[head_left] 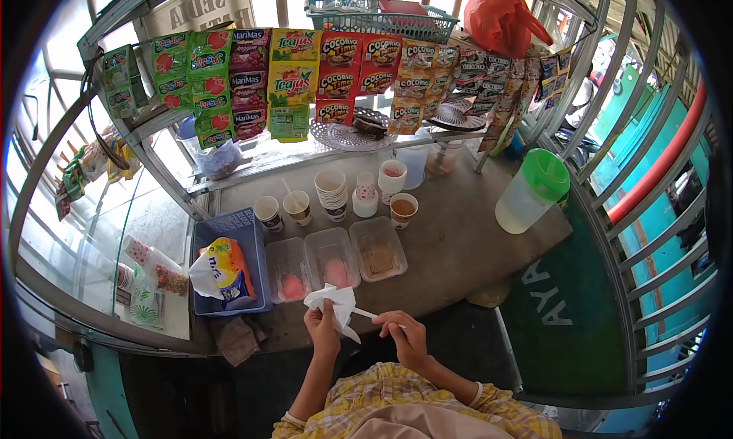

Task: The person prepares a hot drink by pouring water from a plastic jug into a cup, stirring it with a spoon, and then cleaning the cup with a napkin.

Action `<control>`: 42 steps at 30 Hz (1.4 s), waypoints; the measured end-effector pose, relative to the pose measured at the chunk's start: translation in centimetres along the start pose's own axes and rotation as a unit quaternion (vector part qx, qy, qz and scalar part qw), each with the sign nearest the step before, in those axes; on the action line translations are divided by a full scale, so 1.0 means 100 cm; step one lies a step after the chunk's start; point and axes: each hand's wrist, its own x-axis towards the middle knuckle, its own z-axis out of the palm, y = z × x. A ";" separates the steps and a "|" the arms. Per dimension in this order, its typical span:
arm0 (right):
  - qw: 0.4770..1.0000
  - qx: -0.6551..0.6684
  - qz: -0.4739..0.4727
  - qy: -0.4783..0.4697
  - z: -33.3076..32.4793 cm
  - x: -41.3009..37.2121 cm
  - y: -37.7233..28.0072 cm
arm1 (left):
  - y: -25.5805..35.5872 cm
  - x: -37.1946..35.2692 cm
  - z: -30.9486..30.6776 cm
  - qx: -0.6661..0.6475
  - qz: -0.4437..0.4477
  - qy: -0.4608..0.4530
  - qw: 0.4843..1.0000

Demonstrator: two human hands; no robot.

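Near the bench point(450, 248) edge, short of three clear tubs point(334, 259), the left hand point(324, 330) grips a white tissue point(336, 300) wrapped around a thin white stick point(367, 314), which lies left-to-right with its far end in the right hand point(406, 338)'s grip.

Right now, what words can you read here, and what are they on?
"JasJus": green sachets
"MariMas": purple sachets
"TeaJus": yellow sachets
"Cocorio Time": red sachets
"AYA": green floor
"SEDIA": white banner, rest cut off
Dark sachets and snack bag: too blurred to read
White wrapper in the left hand: no words
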 end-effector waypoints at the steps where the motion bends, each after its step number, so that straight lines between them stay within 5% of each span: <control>1: 1.000 0.005 0.007 0.002 0.000 0.001 0.000 | 0.001 -0.001 0.003 -0.008 -0.017 -0.001 1.000; 13: 0.999 -0.037 0.021 -0.018 0.006 0.000 -0.001 | -0.030 0.004 -0.003 -0.159 -0.165 -0.011 0.973; 31: 0.999 -0.039 0.019 -0.019 0.003 0.000 -0.004 | -0.014 0.011 0.001 -0.057 0.012 0.000 0.998; 42: 0.999 -0.034 0.008 -0.014 0.001 -0.003 -0.009 | -0.012 0.014 -0.010 -0.009 0.047 -0.019 0.999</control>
